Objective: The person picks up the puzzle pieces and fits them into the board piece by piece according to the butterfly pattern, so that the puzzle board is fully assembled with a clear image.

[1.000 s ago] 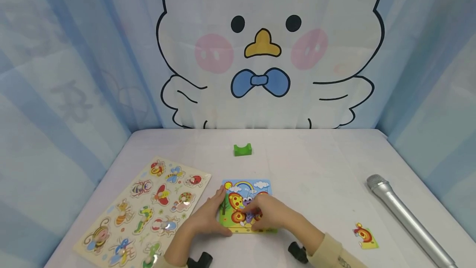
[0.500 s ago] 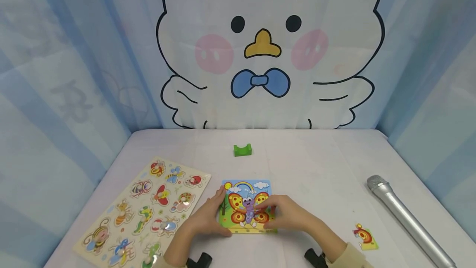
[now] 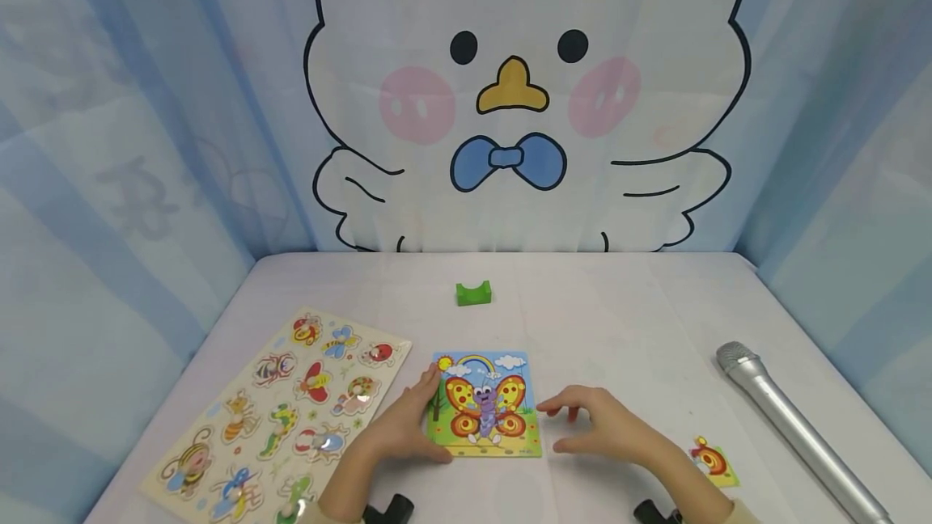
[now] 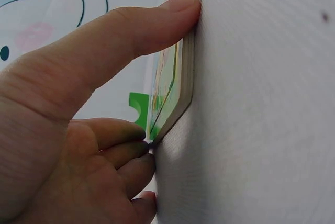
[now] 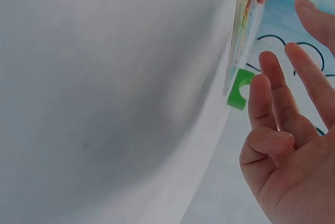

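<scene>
A small square jigsaw puzzle [image 3: 486, 423] with a butterfly, a rainbow and a sun lies flat near the front middle of the table. My left hand [image 3: 408, 425] rests along its left side, thumb at the near corner and fingertips towards the far corner. In the left wrist view the thumb [image 4: 180, 5] touches the edge of the puzzle. Just off the puzzle's right side is my right hand [image 3: 600, 424], fingers spread and holding nothing. A loose puzzle piece [image 3: 721, 467] with a red and yellow picture lies beyond that wrist, partly behind the forearm.
On the left, a large board [image 3: 251, 443] with insect pictures lies slanted, overlapped by the left forearm. A green notched block [image 3: 474, 293] stands behind the puzzle. A silver microphone [image 3: 801, 427] lies along the right side. A printed curtain [image 3: 510, 217] hangs behind the table.
My right hand has let go of the puzzle and drawn back to the right, uncovering the butterfly's right wings. The left hand has stayed on the puzzle's left side.
</scene>
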Motion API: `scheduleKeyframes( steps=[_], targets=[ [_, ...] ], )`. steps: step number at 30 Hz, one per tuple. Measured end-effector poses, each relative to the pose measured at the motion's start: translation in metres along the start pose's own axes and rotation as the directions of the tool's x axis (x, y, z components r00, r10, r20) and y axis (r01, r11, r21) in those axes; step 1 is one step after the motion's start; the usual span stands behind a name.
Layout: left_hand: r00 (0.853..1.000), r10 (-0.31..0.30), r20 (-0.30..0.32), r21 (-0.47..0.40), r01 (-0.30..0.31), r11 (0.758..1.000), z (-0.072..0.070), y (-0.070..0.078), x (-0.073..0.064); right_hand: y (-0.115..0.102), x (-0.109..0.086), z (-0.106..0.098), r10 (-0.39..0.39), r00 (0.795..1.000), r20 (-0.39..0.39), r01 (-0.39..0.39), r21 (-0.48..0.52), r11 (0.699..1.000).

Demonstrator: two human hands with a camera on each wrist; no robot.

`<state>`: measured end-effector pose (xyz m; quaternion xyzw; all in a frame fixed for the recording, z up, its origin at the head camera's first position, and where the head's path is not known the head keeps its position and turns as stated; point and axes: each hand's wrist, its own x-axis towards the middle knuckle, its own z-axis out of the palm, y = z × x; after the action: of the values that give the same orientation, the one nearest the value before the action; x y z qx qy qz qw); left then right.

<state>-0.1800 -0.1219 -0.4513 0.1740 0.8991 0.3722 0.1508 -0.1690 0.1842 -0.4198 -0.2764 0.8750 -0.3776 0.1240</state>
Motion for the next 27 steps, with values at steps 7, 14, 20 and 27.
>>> scheduleKeyframes(
  steps=[7,14,20,27],
  targets=[
    [1.0,0.005,-0.003,0.008,-0.005,1.0,0.0,-0.001,0.001,0.009,-0.02,-0.014,0.024,0.999,-0.041,-0.025,-0.022,0.999],
    [1.0,-0.004,0.002,0.004,0.004,1.0,0.0,-0.001,0.0,0.022,-0.047,-0.027,0.005,0.994,-0.109,-0.013,-0.079,0.997],
    [1.0,-0.006,0.001,0.005,0.006,1.0,0.0,0.0,0.0,0.036,-0.072,-0.04,-0.057,0.98,-0.191,0.023,-0.177,0.984],
    [1.0,-0.004,0.001,0.0,0.004,1.0,0.0,-0.001,0.0,0.054,-0.098,-0.053,0.049,0.975,-0.218,-0.08,-0.136,0.988]
  ],
)
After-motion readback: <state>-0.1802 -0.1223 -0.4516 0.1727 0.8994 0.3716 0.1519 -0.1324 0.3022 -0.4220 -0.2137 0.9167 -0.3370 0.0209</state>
